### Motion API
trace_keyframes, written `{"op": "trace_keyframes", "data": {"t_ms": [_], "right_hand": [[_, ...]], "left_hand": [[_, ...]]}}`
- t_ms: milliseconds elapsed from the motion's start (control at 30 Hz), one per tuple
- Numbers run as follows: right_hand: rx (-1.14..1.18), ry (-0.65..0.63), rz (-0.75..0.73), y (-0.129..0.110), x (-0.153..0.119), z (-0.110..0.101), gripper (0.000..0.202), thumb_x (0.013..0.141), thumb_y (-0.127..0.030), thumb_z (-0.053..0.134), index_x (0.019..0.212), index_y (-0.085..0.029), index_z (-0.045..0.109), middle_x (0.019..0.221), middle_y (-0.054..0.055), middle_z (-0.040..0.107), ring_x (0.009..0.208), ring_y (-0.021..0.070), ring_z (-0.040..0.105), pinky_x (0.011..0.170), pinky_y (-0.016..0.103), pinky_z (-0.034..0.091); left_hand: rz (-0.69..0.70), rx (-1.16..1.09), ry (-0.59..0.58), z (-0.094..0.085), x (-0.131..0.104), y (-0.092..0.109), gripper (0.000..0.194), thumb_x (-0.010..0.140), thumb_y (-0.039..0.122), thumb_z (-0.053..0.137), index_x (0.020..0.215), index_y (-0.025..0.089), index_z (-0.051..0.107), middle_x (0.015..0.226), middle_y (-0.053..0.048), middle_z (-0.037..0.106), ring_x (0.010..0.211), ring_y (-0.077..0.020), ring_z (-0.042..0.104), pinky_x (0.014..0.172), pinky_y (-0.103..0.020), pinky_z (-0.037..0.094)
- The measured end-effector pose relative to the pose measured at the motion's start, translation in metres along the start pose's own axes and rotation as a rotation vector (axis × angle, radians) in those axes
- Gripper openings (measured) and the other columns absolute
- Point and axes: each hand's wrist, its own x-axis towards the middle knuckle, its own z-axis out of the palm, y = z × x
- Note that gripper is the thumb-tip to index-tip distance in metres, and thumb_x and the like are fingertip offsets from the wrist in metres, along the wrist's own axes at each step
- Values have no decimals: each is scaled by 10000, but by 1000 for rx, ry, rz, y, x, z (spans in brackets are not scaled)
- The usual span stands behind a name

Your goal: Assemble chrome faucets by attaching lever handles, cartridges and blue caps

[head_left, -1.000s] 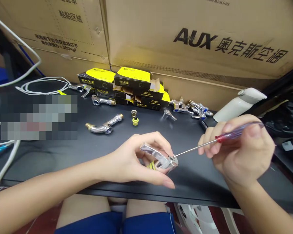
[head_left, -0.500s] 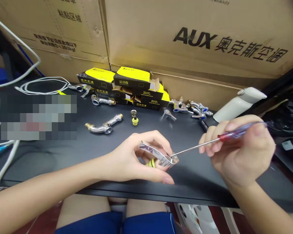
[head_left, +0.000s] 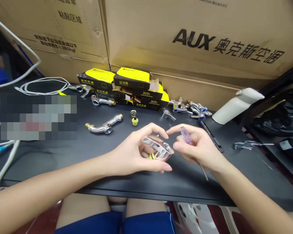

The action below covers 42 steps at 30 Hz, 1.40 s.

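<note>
My left hand [head_left: 130, 156] curls round a chrome faucet handle [head_left: 158, 148], with a yellow-ringed valve piece [head_left: 152, 156] showing under it near the palm. Small shiny bits sit on top of the handle, too small to make out. Close to the handle's right end is my right hand [head_left: 200, 143], its index fingertip meeting or nearly meeting the left one. It keeps a screwdriver [head_left: 186, 136] tucked in the fingers, purple grip upward and metal shaft pointing down to the lower right. On the table beyond lie a chrome valve body [head_left: 104, 126] and a yellow-and-brass cartridge [head_left: 134, 121].
Black-and-yellow boxes [head_left: 134, 79] are stacked at the back against large cartons [head_left: 197, 19]. Several chrome valves [head_left: 197, 110] and a loose handle [head_left: 169, 114] lie nearby. A white bottle [head_left: 235, 107] leans at right, beside a black pen-like stick [head_left: 211, 135]. White cable [head_left: 42, 86] coils at left.
The screwdriver's tip has left the handle, and the tool is now turned back in my right hand. That hand has moved left and in close to the handle, which has tilted.
</note>
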Motion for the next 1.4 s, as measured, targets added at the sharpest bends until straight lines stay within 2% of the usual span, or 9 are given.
{"op": "trace_keyframes", "data": {"t_ms": [100, 367, 500, 600, 733, 867, 967, 1233, 1400], "right_hand": [[-90, -111, 24, 7, 1, 1, 374, 743, -286, 756, 1076, -171, 629, 498, -112, 327, 388, 30, 276, 377, 168, 237], [-173, -89, -56, 6, 2, 4, 297, 709, -262, 781, 974, -161, 693, 507, -98, 327, 464, 43, 252, 449, 201, 226], [-124, -69, -38, 6, 2, 7, 333, 715, -306, 782, 995, -163, 672, 594, -51, 503, 490, 59, 411, 460, 195, 332], [-129, -48, -59, 6, 2, 8, 351, 703, -315, 794, 996, -172, 664, 701, 1, 609, 583, 97, 527, 502, 205, 402], [-128, -54, -87, 7, 0, 8, 333, 707, -269, 794, 1009, -192, 675, 703, -2, 624, 588, 98, 554, 518, 201, 425], [-122, -40, -119, 7, 0, 7, 347, 701, -206, 794, 1026, -206, 676, 733, 1, 650, 619, 105, 589, 551, 203, 465], [-104, -10, -135, 6, 0, 5, 322, 702, -230, 794, 1003, -204, 681, 769, 15, 672, 656, 127, 618, 591, 232, 510], [-182, 14, -163, 7, -3, 4, 361, 691, -237, 806, 1027, -211, 679, 725, 6, 637, 493, 69, 462, 423, 187, 325], [-185, 21, -203, 8, -3, 7, 333, 709, -221, 794, 1022, -235, 681, 711, -9, 624, 480, 49, 397, 437, 192, 290]], "left_hand": [[-48, 4, -22, -1, 1, -1, 499, 709, 238, 780, 1036, 234, 403, 836, 29, 641, 675, -138, 695, 574, -220, 517], [-71, -26, -14, -2, 1, -5, 503, 708, 226, 782, 970, 236, 353, 814, 16, 661, 690, -174, 714, 550, -227, 523], [-55, -89, 47, -2, 3, -8, 543, 655, 199, 816, 850, 236, 310, 823, 26, 655, 649, -163, 696, 496, -219, 521], [-45, -33, 61, -3, 4, -8, 432, 642, 215, 821, 829, 194, 433, 731, 37, 622, 593, -126, 641, 472, -202, 501], [18, 87, 91, -4, 5, -4, 288, 630, 193, 815, 718, 136, 546, 676, 48, 562, 499, -55, 524, 476, -181, 462], [93, 99, 70, -7, 5, -5, 464, 639, 178, 798, 513, 140, 353, 868, -19, 596, 633, -84, 592, 594, -218, 515], [72, 75, 15, -10, 5, -6, 416, 675, 190, 774, 545, 141, 382, 937, -40, 569, 783, -145, 640, 688, -262, 545], [67, 97, 39, -8, 4, -5, 228, 757, 157, 701, 746, 156, 473, 886, -5, 608, 837, -126, 611, 771, -258, 520], [127, 264, 65, -8, 3, -9, 298, 795, 232, 668, 690, 175, 395, 856, -8, 605, 745, -112, 578, 688, -244, 501]]}}
